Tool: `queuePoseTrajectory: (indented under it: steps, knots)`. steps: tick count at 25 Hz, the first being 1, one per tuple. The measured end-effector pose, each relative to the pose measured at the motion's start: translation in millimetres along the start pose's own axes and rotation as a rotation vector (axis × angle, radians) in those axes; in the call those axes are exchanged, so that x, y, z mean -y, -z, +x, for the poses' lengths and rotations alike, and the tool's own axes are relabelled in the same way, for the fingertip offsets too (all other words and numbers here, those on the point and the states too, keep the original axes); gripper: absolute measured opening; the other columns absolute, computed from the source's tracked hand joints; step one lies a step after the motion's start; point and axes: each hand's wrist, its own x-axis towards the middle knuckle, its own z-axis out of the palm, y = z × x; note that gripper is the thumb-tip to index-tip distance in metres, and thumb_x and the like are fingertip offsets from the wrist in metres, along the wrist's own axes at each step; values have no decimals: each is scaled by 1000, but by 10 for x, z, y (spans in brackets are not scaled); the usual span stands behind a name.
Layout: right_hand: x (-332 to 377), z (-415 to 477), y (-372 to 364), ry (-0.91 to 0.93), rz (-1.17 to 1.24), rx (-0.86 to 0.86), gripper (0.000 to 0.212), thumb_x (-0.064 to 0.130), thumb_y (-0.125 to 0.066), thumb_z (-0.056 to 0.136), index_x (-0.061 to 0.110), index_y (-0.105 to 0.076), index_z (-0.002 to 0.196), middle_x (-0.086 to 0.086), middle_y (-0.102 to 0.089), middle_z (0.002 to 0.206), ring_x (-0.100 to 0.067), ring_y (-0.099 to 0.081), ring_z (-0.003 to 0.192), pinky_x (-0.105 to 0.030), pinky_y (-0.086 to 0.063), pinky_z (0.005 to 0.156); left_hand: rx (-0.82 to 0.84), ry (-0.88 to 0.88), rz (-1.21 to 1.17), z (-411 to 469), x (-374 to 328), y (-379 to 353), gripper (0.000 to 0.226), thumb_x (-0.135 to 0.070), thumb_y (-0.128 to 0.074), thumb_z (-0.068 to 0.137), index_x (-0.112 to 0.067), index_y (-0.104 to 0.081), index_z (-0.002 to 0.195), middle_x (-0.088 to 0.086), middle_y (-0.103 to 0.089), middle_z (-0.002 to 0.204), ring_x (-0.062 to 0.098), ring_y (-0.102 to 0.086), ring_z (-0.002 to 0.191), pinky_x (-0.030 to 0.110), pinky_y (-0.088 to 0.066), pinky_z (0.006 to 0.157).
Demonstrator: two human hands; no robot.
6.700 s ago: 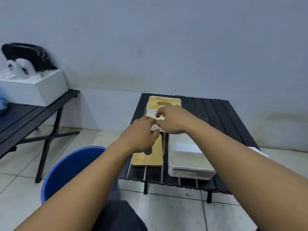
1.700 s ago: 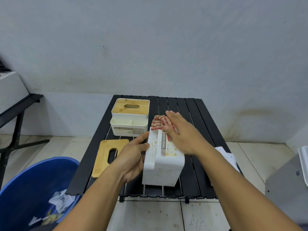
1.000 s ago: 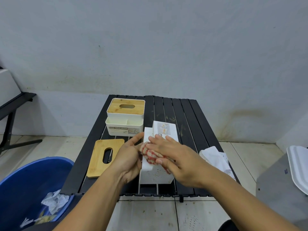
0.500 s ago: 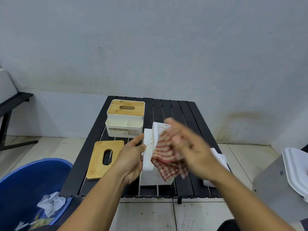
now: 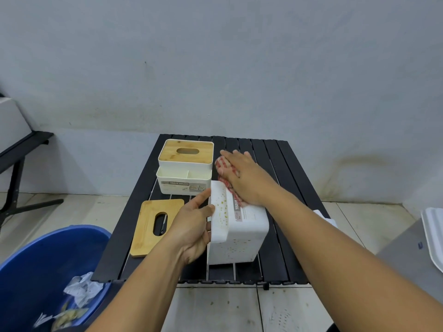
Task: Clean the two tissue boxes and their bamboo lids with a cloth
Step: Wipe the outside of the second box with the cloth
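Note:
A white tissue box [image 5: 242,232], speckled with yellow-brown spots, stands on its side on the black slatted table [image 5: 282,164]. My left hand [image 5: 193,226] holds its left side, thumb on the upper edge. My right hand [image 5: 244,178] lies flat with straight fingers on a red-checked cloth [image 5: 221,167], pressing it onto the far end of the box's upper face. A second white tissue box [image 5: 184,182] stands behind, its bamboo lid [image 5: 188,152] on top. A loose bamboo lid [image 5: 155,226] lies flat on the table's left.
A blue bin [image 5: 48,269] with crumpled paper stands on the floor at the lower left. White tissue [image 5: 326,218] lies at the table's right edge. A grey unit with a white lid [image 5: 431,238] is at the far right. A black bench [image 5: 21,149] stands left.
My right hand has swept the cloth from the near end of the box, where it hung loose, up to the far end. My left hand has kept its hold on the box.

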Motion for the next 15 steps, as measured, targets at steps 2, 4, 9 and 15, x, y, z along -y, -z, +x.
queuePoseTrajectory:
  steps: [2, 4, 9, 15]
  knots:
    - [-88, 115, 25, -106, 182, -80, 42, 47, -41, 106, 35, -48, 146, -2, -54, 148, -23, -53, 132, -37, -46, 99, -5, 0, 1, -5, 8, -12, 44, 3, -39, 108, -18, -55, 144, 16, -76, 119, 35, -75, 107, 44, -66, 75]
    - [-195, 204, 60, -207, 248, -150, 28, 42, -44, 106, 29, -61, 124, -2, -70, 114, -11, -66, 88, -25, -49, 66, 1, 0, 3, -36, 11, -33, 40, 2, -39, 108, -13, -58, 140, 16, -76, 118, 35, -75, 107, 43, -66, 76]
    - [-553, 39, 266, -434, 292, -449, 21, 33, -52, 103, 14, -54, 113, -6, -64, 103, -22, -64, 82, -31, -50, 64, -46, 24, -15, -101, 57, -132, 31, 2, -36, 109, -1, -61, 128, 18, -77, 113, 34, -77, 100, 44, -66, 71]
    - [-611, -841, 276, -747, 1345, -356, 41, 47, -56, 101, 11, -74, 110, -14, -79, 99, -29, -75, 68, -45, -58, 54, -191, 18, -103, -204, 218, -344, 29, 6, -42, 105, -4, -58, 127, 17, -76, 112, 31, -76, 97, 42, -63, 72]
